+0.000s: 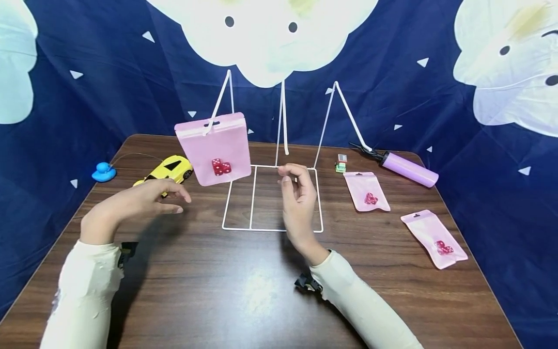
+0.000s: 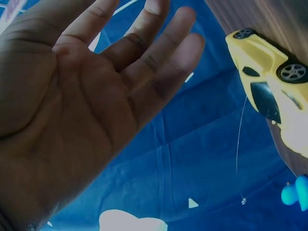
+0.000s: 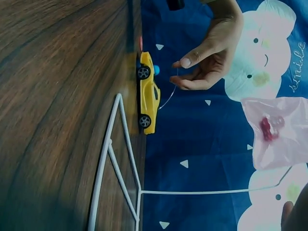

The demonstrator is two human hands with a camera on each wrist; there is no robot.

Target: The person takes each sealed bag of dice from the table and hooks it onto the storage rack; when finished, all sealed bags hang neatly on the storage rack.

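From the left hook of a white wire display rack (image 1: 251, 198) hangs a pink resealable bag (image 1: 231, 140) with red dice (image 1: 221, 167) showing inside. My left hand (image 1: 135, 206) is left of and below that bag, palm down, its fingers loosely bent around nothing. In the left wrist view its palm (image 2: 91, 91) is bare. My right hand (image 1: 301, 206) is raised in front of the rack's middle hook (image 1: 286, 140), fingers loosely curled, with nothing visible in them. Two more pink bags, a nearer one (image 1: 429, 237) and a farther one (image 1: 365, 191), lie flat on the right, each with red dice.
A yellow toy car (image 1: 172, 168) stands behind my left hand, a blue rubber duck (image 1: 103, 172) farther left. At the back right lie a purple hand pump (image 1: 410, 168) and a small green-and-white toy (image 1: 340, 164). A dark blue cloud-print curtain (image 1: 144, 87) surrounds the wooden table (image 1: 196, 291).
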